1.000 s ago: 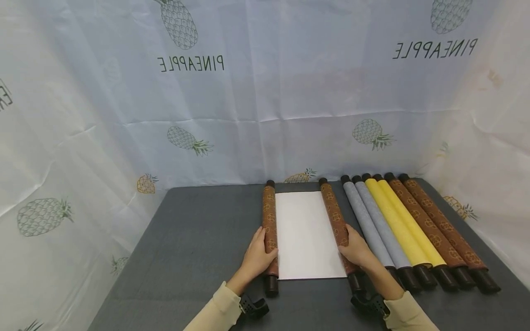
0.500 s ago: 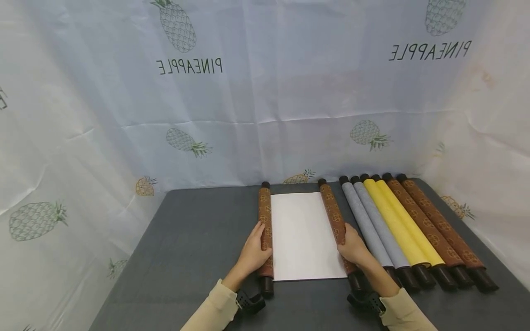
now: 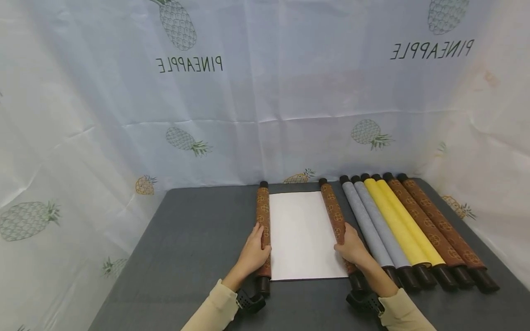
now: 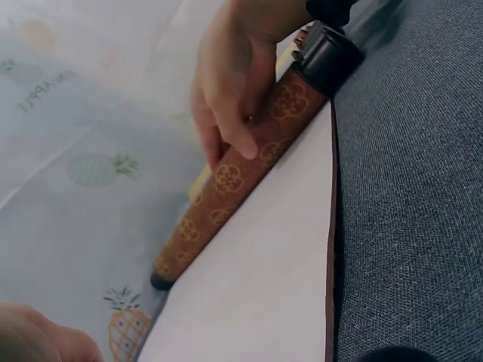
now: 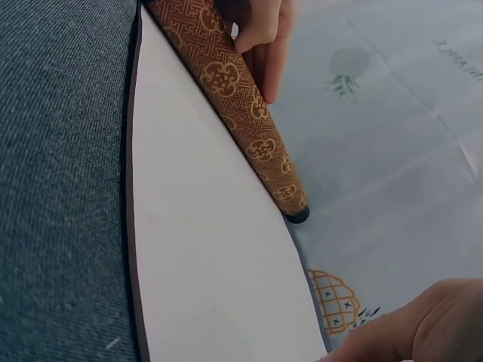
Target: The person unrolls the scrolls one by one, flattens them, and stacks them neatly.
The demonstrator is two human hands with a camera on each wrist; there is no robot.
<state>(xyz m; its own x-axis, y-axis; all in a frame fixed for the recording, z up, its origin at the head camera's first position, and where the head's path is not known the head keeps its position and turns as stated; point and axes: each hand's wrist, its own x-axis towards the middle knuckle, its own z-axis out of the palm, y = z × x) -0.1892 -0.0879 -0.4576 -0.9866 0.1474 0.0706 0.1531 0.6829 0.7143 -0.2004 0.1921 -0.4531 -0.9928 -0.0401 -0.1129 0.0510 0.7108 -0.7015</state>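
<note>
White scroll paper is lying half-unrolled mid-surface between two brown patterned rollers. Left hand and right hand are curling their fingers over one roller each. Uneven pulling risks creasing the sheet or knocking the neighbouring rolled scrolls.

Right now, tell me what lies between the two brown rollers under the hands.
In the head view, only the unrolled white sheet lies between the left roller and right roller.
</note>
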